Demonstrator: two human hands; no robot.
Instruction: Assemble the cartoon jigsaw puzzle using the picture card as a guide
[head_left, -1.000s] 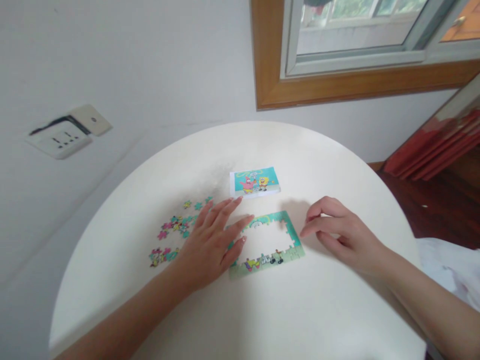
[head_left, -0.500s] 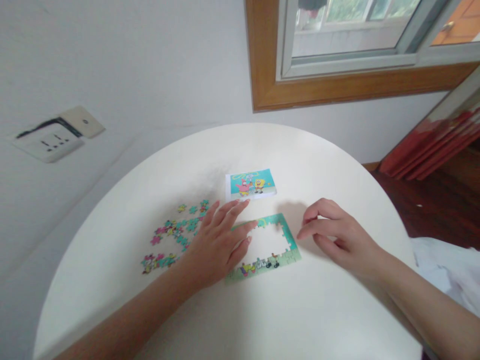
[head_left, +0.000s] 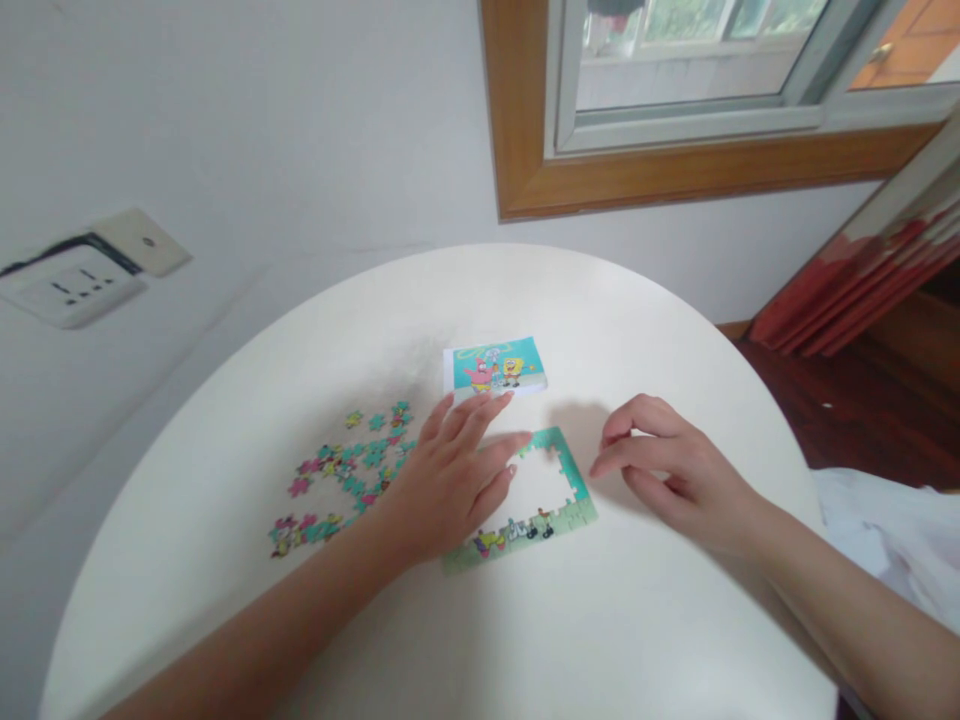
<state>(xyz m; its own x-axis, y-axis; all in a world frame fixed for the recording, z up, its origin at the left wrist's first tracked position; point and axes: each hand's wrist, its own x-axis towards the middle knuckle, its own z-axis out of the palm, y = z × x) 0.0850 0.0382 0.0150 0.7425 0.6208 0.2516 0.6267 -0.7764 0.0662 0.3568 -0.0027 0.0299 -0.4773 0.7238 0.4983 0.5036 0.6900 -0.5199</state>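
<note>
A jigsaw puzzle border [head_left: 577, 508] lies flat, teal along its top and right, pale green below, with white tabletop showing inside it. My left hand [head_left: 450, 485] is over the puzzle's left side, palm down with fingers spread, hiding that part of it. Nothing shows between its thumb and forefinger. Just off the right edge of the border, my right hand [head_left: 675, 465] hovers with loosely bent fingers apart and nothing visible in them. Loose jigsaw pieces [head_left: 341, 465], teal, pink and yellow, are scattered left of my left hand, some partly covered by it.
Behind the puzzle lies a cartoon picture card or box [head_left: 499, 365], close to my left fingertips. All of this is on a round white table [head_left: 570, 300]. A wall socket [head_left: 82, 285] is at left, a wood-framed window [head_left: 517, 180] behind, and a red curtain [head_left: 817, 290] at right.
My left hand has moved slightly right across the puzzle, uncovering a few more loose pieces. My right hand keeps its pose. The view has shifted a little.
</note>
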